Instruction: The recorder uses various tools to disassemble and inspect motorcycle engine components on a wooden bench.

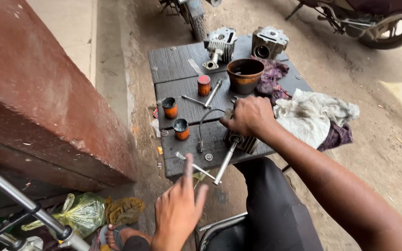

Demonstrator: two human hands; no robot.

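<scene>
Two hands over a dark wooden bench (182, 60)
Right hand (250, 116) clamped on an engine part (240, 141) mid-frame — left hand (178, 211) low, fingers spread, empty.

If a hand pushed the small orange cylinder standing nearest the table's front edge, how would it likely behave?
The orange cylinder stands upright on its end, so a low push would probably slide it across the dark wooden table. It looks short and squat, so tipping seems unlikely. If knocked over, its round wall would probably roll.
</scene>
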